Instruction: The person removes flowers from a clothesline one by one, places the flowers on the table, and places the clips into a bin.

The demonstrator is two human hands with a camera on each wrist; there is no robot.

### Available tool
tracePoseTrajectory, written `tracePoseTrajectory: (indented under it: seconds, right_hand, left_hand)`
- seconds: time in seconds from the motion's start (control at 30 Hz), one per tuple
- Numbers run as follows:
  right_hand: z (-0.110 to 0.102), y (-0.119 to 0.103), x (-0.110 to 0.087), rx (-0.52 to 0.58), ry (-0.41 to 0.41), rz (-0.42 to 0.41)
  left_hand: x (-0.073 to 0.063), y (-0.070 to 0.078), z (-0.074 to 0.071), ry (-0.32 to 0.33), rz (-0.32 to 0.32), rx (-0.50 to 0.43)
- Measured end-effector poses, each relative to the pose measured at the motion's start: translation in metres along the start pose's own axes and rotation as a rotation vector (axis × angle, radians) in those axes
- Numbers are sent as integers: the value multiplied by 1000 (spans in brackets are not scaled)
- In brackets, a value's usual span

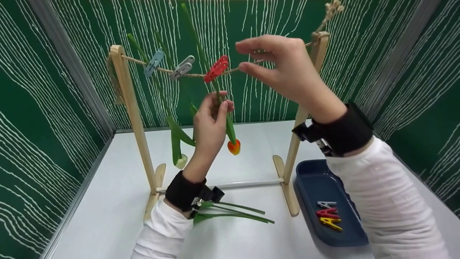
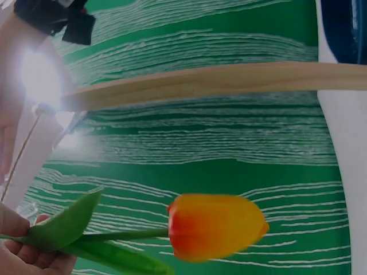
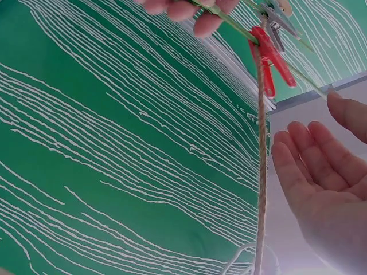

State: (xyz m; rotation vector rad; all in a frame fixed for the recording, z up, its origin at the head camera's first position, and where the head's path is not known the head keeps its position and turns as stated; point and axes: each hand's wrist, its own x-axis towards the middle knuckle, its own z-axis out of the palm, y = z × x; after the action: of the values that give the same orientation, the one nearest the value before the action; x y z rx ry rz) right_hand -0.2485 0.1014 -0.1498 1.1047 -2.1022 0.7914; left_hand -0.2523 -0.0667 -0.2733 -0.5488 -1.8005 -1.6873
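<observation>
My left hand (image 1: 212, 120) pinches the stem of an orange-yellow tulip (image 1: 234, 147), which hangs head down; its bloom (image 2: 218, 227) fills the lower part of the left wrist view. Above those fingers, a red clothespin (image 1: 216, 68) clips the stem to a twine line (image 1: 196, 75). To the right of this clothespin, my right hand (image 1: 284, 64) is raised with fingers extended and thumb apart, holding nothing. A grey clothespin (image 1: 182, 67) and a blue clothespin (image 1: 154, 63) sit further left on the line. Under the blue one hangs a white tulip (image 1: 181, 161).
The twine spans two wooden posts (image 1: 134, 118) joined by a white bar (image 1: 248, 183). More green stems (image 1: 239, 212) lie on the white table (image 1: 100, 201), partly behind my left wrist. At right, a dark blue tray (image 1: 305, 205) holds grey, red and yellow clothespins (image 1: 330, 223).
</observation>
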Motion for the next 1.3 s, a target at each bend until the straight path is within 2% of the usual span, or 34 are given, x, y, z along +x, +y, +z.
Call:
tracePoseTrajectory:
  seconds: [0.1,0.2,0.4,0.63,0.83,1.13,1.3]
  right_hand:
    - [3,-4,8,14,-58,79]
    - [6,-6,14,15,-103,119]
    - [12,-5,19,-31,-121,126]
    - [18,-4,20,-2,-80,151]
    - [21,-3,19,65,-51,125]
    - [25,0,16,78,60,54]
    - [27,3,17,161,143,35]
  left_hand:
    - [0,-3,-1,6,16,-8]
    - [0,-3,-2,8,42,-21]
    - [1,-3,-2,6,60,-11]
    - [-1,-3,-2,-7,49,5]
    - [-1,-3,-2,-8,56,-17]
    - [-1,-3,-2,-15,52,-40]
    - [-3,-5,-2,-6,32,-26]
